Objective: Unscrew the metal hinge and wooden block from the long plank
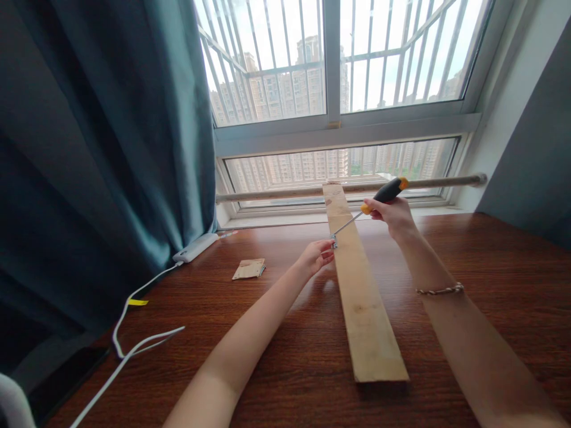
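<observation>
A long pale wooden plank [363, 297] lies on the dark wooden table [491, 267], its far end resting on a rod by the window. My right hand [392, 215] is closed round the black and orange handle of a screwdriver [383, 195]. Its metal shaft slants down to the plank's left edge. There my left hand [317, 255] pinches a small metal screw [334, 241] at the screwdriver's tip. A beaded bracelet [439, 290] sits on my right wrist.
A small brown paper packet [249, 268] lies left of the plank. A white power strip [196, 247] and white cables [134, 339] run along the table's left side under a teal curtain [102, 148]. A barred window [330, 89] stands behind the rod [441, 182].
</observation>
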Demonstrator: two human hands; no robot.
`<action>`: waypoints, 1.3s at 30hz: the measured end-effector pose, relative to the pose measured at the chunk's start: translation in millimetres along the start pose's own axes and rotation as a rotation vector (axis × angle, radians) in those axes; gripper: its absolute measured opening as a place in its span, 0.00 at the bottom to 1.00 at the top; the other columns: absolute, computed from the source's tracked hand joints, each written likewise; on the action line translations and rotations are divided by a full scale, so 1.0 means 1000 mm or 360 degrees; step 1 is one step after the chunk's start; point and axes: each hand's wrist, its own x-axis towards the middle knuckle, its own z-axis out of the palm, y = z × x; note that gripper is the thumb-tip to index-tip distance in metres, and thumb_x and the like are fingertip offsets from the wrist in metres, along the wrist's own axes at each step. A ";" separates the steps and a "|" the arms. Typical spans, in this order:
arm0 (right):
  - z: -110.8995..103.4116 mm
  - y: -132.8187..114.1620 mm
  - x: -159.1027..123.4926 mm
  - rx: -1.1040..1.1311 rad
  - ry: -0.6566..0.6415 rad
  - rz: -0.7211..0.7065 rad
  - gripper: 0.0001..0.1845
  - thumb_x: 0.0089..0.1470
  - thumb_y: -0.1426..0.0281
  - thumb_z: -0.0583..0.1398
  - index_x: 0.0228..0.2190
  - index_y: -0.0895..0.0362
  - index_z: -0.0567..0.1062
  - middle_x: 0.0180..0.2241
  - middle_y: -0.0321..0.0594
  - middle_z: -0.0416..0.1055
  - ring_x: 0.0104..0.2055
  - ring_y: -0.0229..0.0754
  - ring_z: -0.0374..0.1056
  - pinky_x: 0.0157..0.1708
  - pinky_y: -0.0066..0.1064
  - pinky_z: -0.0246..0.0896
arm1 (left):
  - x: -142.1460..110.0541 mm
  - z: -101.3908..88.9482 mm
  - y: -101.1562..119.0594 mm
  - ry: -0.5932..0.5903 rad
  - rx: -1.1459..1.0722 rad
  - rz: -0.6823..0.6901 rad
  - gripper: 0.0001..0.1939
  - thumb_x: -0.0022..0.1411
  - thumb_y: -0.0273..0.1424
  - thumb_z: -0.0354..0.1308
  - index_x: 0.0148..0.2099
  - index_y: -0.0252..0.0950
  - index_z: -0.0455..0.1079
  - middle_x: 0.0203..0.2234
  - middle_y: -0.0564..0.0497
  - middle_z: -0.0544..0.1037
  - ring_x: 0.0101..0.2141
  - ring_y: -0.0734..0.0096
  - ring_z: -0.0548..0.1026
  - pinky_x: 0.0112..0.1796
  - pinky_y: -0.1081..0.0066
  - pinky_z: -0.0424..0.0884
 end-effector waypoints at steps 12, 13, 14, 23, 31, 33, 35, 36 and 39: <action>0.004 -0.012 -0.012 -0.0181 -0.0237 -0.0047 0.13 0.31 0.67 0.69 0.18 0.62 0.72 0.15 0.37 0.70 0.14 0.31 0.61 0.12 0.23 0.59 | -0.004 0.003 0.003 0.0009 0.0028 0.0001 0.03 0.52 0.26 0.62 0.32 0.32 0.73 0.28 0.48 0.77 0.24 0.77 0.71 0.26 0.77 0.67; 0.005 -0.011 -0.012 -0.0194 -0.0227 -0.0050 0.13 0.31 0.68 0.69 0.18 0.62 0.72 0.16 0.38 0.70 0.14 0.32 0.62 0.12 0.23 0.59 | -0.005 0.003 0.003 0.0009 0.0028 -0.0002 0.04 0.52 0.26 0.62 0.32 0.32 0.73 0.28 0.48 0.77 0.24 0.77 0.71 0.26 0.77 0.67; 0.005 -0.009 -0.011 -0.0205 -0.0211 -0.0053 0.13 0.31 0.68 0.69 0.19 0.63 0.73 0.16 0.38 0.70 0.14 0.32 0.62 0.12 0.23 0.60 | -0.005 0.004 0.004 0.0011 0.0029 -0.0003 0.04 0.51 0.26 0.63 0.32 0.32 0.73 0.27 0.48 0.77 0.24 0.77 0.71 0.26 0.77 0.67; 0.004 -0.013 -0.013 -0.0237 -0.0249 -0.0098 0.14 0.32 0.66 0.70 0.18 0.63 0.73 0.15 0.37 0.69 0.14 0.32 0.61 0.12 0.23 0.59 | -0.010 0.006 0.006 0.0023 0.0048 0.0015 0.04 0.48 0.22 0.63 0.30 0.31 0.72 0.25 0.50 0.75 0.22 0.80 0.69 0.28 0.77 0.67; 0.001 -0.034 -0.026 -0.0234 -0.0666 -0.0202 0.18 0.26 0.64 0.73 0.20 0.62 0.75 0.19 0.38 0.72 0.21 0.36 0.67 0.18 0.25 0.66 | -0.008 0.005 0.003 -0.0002 0.0050 0.0053 0.05 0.47 0.22 0.64 0.30 0.31 0.72 0.25 0.49 0.75 0.23 0.80 0.69 0.29 0.77 0.66; -0.001 -0.040 -0.030 -0.0212 -0.0788 -0.0168 0.18 0.26 0.66 0.73 0.21 0.62 0.76 0.22 0.40 0.74 0.24 0.38 0.69 0.21 0.27 0.68 | -0.007 0.004 0.003 0.0001 0.0052 0.0060 0.06 0.46 0.22 0.65 0.29 0.31 0.72 0.25 0.49 0.75 0.23 0.80 0.69 0.29 0.77 0.66; -0.004 -0.046 -0.034 -0.0225 -0.0865 -0.0131 0.17 0.26 0.67 0.72 0.22 0.62 0.77 0.24 0.40 0.75 0.26 0.40 0.70 0.24 0.28 0.70 | -0.006 0.004 0.002 -0.0009 0.0062 0.0065 0.06 0.46 0.22 0.64 0.30 0.31 0.72 0.24 0.50 0.74 0.22 0.80 0.68 0.28 0.77 0.65; -0.004 -0.048 -0.035 -0.0243 -0.0874 -0.0117 0.16 0.26 0.68 0.72 0.22 0.61 0.77 0.24 0.40 0.75 0.26 0.40 0.70 0.24 0.29 0.70 | -0.006 0.004 0.002 -0.0016 0.0066 0.0067 0.06 0.47 0.22 0.64 0.30 0.31 0.72 0.24 0.50 0.74 0.22 0.80 0.68 0.27 0.77 0.65; -0.003 -0.046 -0.035 -0.0361 -0.0789 -0.0152 0.15 0.27 0.68 0.72 0.21 0.61 0.76 0.22 0.39 0.74 0.24 0.40 0.70 0.23 0.29 0.69 | -0.005 0.003 0.002 -0.0031 0.0060 0.0079 0.05 0.47 0.22 0.63 0.30 0.31 0.72 0.24 0.50 0.74 0.22 0.80 0.68 0.27 0.77 0.65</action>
